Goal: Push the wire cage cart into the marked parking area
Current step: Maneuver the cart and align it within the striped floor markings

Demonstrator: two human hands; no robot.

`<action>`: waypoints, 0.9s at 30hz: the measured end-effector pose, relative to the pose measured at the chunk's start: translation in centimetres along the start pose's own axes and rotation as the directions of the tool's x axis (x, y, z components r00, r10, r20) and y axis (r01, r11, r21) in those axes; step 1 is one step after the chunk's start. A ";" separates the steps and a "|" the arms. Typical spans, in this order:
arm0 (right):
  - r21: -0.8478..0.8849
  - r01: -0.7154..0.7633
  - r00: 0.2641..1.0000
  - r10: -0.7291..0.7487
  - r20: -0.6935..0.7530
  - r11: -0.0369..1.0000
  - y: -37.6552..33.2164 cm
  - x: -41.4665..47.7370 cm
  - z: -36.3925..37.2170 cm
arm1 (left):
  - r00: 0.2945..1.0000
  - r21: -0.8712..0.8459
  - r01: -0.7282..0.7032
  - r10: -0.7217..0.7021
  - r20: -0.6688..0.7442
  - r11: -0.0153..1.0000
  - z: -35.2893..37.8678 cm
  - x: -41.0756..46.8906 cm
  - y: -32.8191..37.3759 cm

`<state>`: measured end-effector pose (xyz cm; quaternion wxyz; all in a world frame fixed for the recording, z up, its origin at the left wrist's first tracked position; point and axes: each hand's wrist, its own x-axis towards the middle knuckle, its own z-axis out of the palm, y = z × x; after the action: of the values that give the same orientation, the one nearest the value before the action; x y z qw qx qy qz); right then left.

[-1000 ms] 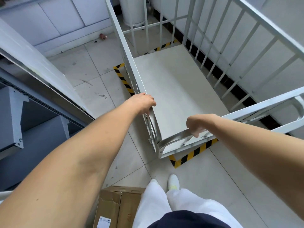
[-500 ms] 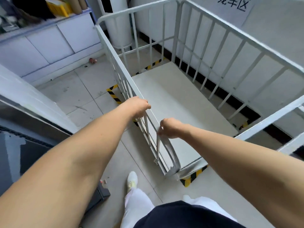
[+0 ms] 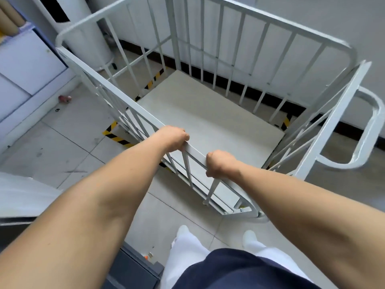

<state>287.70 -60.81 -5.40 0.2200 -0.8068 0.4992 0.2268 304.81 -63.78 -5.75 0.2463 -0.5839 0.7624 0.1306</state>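
Observation:
The white wire cage cart [image 3: 245, 41] fills the middle of the head view, its flat floor bare. My left hand [image 3: 171, 137] and my right hand [image 3: 220, 163] both grip the top rail of its near side, close together. Yellow-and-black floor tape [image 3: 115, 135] marking the parking area shows under the cart's left side, at the far corner and by the right side. The cart's far side stands close to the white wall. A rounded handle loop [image 3: 368, 130] sticks out at the cart's right end.
A white cylinder-shaped unit [image 3: 83, 36] stands at the back left beside pale blue cabinets [image 3: 23, 65]. A small pink object [image 3: 65, 98] lies on the tiles. A grey surface [image 3: 18, 197] and a dark bin [image 3: 133, 268] sit close on my left. My legs and white shoes are below.
My right hand moved from the cart's end rail to the near side rail beside my left hand. The view swung right, and the cart now sits closer to the wall.

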 end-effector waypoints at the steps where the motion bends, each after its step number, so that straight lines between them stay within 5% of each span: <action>1: 0.008 -0.016 1.000 0.016 -0.008 1.000 0.2 0.0 0.0 | 1.000 -0.006 -0.010 0.010 -0.001 1.000 0.1 0.3 -0.1; 13: 0.077 -0.124 0.992 0.123 0.014 0.989 1.9 -0.8 0.1 | 0.990 0.020 -0.140 0.140 -0.013 0.990 -1.3 1.9 1.1; 27: 0.262 -0.178 0.984 0.164 0.073 0.948 4.9 -1.9 1.2 | 0.992 -0.034 -0.069 0.072 0.099 0.997 -2.2 2.3 1.7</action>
<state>282.35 -60.77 -5.89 0.3190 -0.7174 0.5877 0.1957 302.23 -66.25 -5.24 0.2707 -0.5532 0.7670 0.1799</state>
